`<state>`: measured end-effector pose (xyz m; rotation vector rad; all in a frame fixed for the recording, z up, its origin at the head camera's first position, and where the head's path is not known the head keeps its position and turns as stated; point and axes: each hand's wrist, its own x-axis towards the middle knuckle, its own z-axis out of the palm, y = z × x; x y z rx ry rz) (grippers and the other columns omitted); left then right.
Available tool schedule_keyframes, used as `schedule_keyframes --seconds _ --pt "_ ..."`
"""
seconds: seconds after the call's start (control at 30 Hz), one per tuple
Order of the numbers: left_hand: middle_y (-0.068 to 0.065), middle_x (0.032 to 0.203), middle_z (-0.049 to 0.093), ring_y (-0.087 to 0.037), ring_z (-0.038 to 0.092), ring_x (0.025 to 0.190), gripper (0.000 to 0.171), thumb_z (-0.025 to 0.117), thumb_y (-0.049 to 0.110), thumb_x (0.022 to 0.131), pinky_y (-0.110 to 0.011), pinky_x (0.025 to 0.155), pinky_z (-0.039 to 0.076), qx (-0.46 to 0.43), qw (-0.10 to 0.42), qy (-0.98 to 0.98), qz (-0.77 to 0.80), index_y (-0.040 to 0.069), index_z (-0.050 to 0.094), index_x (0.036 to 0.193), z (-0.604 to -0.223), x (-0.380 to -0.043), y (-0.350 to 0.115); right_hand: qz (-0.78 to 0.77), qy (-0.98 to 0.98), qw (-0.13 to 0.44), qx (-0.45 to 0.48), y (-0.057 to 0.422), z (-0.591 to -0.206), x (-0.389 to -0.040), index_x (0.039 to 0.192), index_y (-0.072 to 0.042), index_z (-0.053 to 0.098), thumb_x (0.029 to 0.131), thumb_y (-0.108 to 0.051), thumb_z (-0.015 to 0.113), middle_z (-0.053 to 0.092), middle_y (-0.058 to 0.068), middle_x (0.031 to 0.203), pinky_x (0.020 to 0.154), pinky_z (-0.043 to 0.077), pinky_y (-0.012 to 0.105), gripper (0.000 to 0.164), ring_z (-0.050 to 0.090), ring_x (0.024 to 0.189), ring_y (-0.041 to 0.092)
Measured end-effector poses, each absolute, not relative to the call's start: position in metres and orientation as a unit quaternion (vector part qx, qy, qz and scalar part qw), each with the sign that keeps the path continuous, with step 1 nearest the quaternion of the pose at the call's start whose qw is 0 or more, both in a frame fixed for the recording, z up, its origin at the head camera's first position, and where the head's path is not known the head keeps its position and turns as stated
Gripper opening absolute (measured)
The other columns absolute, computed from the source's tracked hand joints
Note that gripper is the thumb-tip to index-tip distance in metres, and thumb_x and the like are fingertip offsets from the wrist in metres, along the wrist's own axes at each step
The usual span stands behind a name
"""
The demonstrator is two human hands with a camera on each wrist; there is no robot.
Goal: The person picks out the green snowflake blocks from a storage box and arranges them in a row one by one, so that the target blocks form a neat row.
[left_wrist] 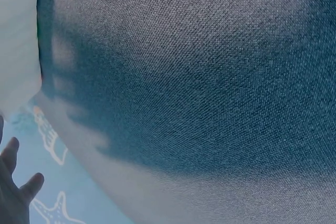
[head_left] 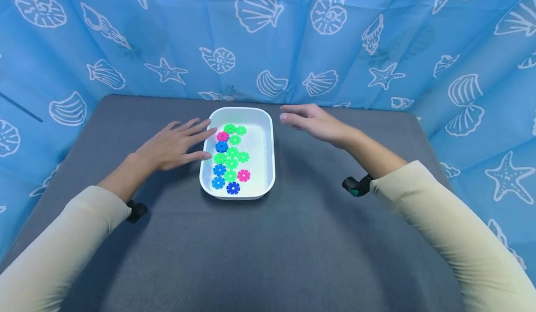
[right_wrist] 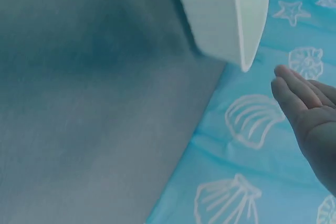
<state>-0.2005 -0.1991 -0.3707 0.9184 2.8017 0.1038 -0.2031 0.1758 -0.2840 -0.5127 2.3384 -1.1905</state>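
White tray: from my remote seat I see a shallow tray (head_left: 258, 149) with rounded corners and a raised rim, near the worktop's far edge, left of its middle.
Discs: notched flat pieces lie mostly along the tray's left side; I make out several green discs (head_left: 232, 153), 2 pink discs (head_left: 244, 176) and some blue discs (head_left: 233, 188), a few overlapping.
Left hand: my left hand (head_left: 173, 145) has its fingers fanned wide, tips over the tray's left rim, nothing gripped; I cannot tell if they touch it.
Right hand: my right hand (head_left: 313, 121) is raised beside the tray's far right corner, apart from it, fingers nearly straight and close together, holding nothing.
Arms: 2 pale sleeves (head_left: 452, 223) reach in from the near corners.
Worktop: dark grey cloth covers the worktop (head_left: 259, 247).
Backdrop: blue curtain (head_left: 293, 23) with white shells and starfish.
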Motion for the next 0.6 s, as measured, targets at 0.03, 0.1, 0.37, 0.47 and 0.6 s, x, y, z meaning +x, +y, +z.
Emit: schedule_keyframes --seconds 0.03,0.1,0.37,0.47,0.6 --pt "-0.004 0.167 0.009 -0.037 0.012 0.151 0.081 0.043 0.068 0.096 -0.066 0.115 0.013 0.309 0.095 0.946 0.036 0.025 0.018 0.161 -0.371 -0.200 -0.199 -0.447 0.841 0.246 -0.179 0.172 -0.284 -0.203 0.154 -0.003 0.035 0.105 -0.037 0.049 0.044 0.014 0.152 0.113 0.037 0.043 0.061 0.046 0.138 0.027" --pt "-0.005 0.167 0.011 -0.037 0.013 0.151 0.081 0.043 0.068 0.096 -0.066 0.115 0.015 0.306 0.093 0.946 0.039 0.025 0.019 0.161 -0.370 -0.200 -0.200 -0.467 0.826 0.268 -0.164 0.164 -0.283 -0.203 0.153 -0.002 0.035 0.104 -0.037 0.051 0.046 0.013 0.151 0.111 0.039 0.041 0.062 0.050 0.135 0.026" --pt "-0.004 0.167 0.015 -0.036 0.015 0.151 0.080 0.042 0.068 0.096 -0.066 0.114 0.016 0.303 0.095 0.947 0.041 0.026 0.021 0.160 -0.369 -0.200 -0.201 -0.509 0.781 0.337 -0.130 0.138 -0.290 -0.210 0.152 0.003 0.032 0.105 -0.030 0.049 0.042 0.015 0.153 0.111 0.039 0.041 0.060 0.051 0.134 0.026" --pt "-0.004 0.166 0.016 -0.036 0.015 0.151 0.075 0.044 0.063 0.098 -0.066 0.114 0.016 0.304 0.097 0.946 0.050 0.026 0.023 0.160 -0.368 -0.200 -0.201 -0.503 0.773 0.364 -0.132 0.129 -0.293 -0.210 0.151 0.004 0.033 0.106 -0.027 0.046 0.044 0.017 0.150 0.112 0.038 0.042 0.056 0.050 0.135 0.028" --pt "-0.003 0.166 0.018 -0.035 0.016 0.151 0.071 0.046 0.059 0.099 -0.066 0.114 0.018 0.305 0.098 0.946 0.057 0.026 0.026 0.159 -0.366 -0.201 -0.201 -0.475 0.777 0.391 -0.137 0.117 -0.295 -0.212 0.151 0.002 0.034 0.107 -0.029 0.044 0.047 0.018 0.147 0.111 0.039 0.043 0.054 0.051 0.133 0.028"
